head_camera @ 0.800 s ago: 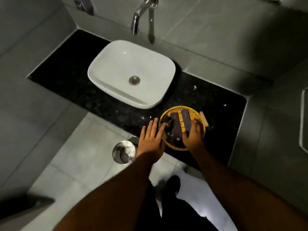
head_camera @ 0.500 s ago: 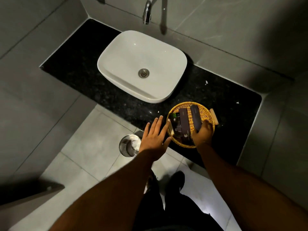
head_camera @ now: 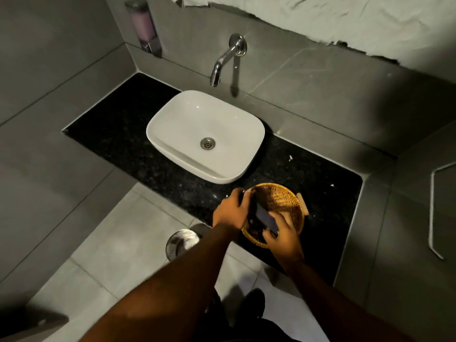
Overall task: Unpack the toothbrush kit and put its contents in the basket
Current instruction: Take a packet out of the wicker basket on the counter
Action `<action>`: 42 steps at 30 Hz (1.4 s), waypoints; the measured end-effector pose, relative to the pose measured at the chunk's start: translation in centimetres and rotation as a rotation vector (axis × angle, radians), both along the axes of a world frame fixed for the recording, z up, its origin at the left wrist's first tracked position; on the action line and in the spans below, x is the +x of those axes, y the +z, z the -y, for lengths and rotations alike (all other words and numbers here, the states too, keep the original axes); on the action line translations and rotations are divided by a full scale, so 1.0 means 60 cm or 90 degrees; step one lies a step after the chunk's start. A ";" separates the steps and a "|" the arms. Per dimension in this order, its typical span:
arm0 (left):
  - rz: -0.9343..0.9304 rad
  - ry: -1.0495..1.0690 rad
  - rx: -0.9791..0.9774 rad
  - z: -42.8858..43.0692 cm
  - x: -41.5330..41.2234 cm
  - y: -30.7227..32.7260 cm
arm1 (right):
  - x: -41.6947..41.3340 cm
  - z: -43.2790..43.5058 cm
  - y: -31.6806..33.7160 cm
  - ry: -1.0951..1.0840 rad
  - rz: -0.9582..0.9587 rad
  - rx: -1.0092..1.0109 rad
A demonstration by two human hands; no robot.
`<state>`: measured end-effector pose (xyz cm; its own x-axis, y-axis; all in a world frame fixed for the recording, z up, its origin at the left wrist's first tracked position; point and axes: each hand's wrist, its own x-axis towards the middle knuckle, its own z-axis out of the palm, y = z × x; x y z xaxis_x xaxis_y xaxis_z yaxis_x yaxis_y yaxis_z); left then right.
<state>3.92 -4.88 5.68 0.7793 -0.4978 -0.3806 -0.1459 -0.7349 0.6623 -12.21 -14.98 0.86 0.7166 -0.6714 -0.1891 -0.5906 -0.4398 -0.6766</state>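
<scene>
The head view shows a round woven basket (head_camera: 278, 198) on the black surface (head_camera: 153, 169), right of the white sink (head_camera: 192, 124). The right hand (head_camera: 283, 236) grasps a dark flat box (head_camera: 266, 218) over the basket. The left hand (head_camera: 230, 211) is closed on the basket's left edge.

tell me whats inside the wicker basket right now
The far half of the wicker basket shows bare weave. Over the near half, the right hand holds a dark flat box, and the left hand grips dark items at the rim. Anything beneath is hidden.
</scene>
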 end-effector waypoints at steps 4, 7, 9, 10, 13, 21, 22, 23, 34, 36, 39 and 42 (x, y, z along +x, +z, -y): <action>-0.077 0.092 -0.068 -0.003 0.011 0.007 | -0.011 0.006 0.010 0.041 0.013 -0.071; -0.288 0.206 -0.181 -0.014 0.012 0.007 | -0.010 0.015 0.025 0.066 0.013 -0.097; -0.378 0.216 -0.189 -0.028 0.011 0.011 | -0.009 0.018 0.034 0.077 0.025 -0.087; -0.393 0.207 -0.184 -0.034 0.013 0.015 | -0.006 0.019 0.037 0.086 0.035 -0.078; -0.388 0.205 -0.192 -0.048 0.018 0.021 | 0.001 0.022 0.040 0.126 0.069 -0.064; -0.384 0.261 -0.215 -0.065 0.030 0.016 | 0.021 0.030 0.048 0.168 0.070 -0.045; -0.387 0.250 -0.216 -0.065 0.030 0.017 | 0.023 0.032 0.046 0.172 0.060 -0.042; -0.380 0.233 -0.213 -0.064 0.030 0.020 | 0.025 0.033 0.045 0.181 0.046 -0.046; -0.380 0.316 -0.239 -0.073 0.051 0.046 | 0.055 0.030 0.057 0.184 0.003 -0.001; -0.433 0.313 -0.273 -0.069 0.053 0.054 | 0.068 0.024 0.068 0.151 0.007 0.020; -0.446 0.237 -0.267 -0.062 0.051 0.067 | 0.096 0.016 0.088 0.130 0.002 0.001; -0.409 0.115 -0.335 -0.054 0.041 0.075 | 0.123 0.002 0.102 0.132 0.024 0.046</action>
<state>6.36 -1.64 10.18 0.5756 -0.6224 -0.5304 0.4661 -0.2833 0.8382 -4.81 -15.09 6.99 0.8453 -0.4944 -0.2026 -0.4667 -0.4984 -0.7306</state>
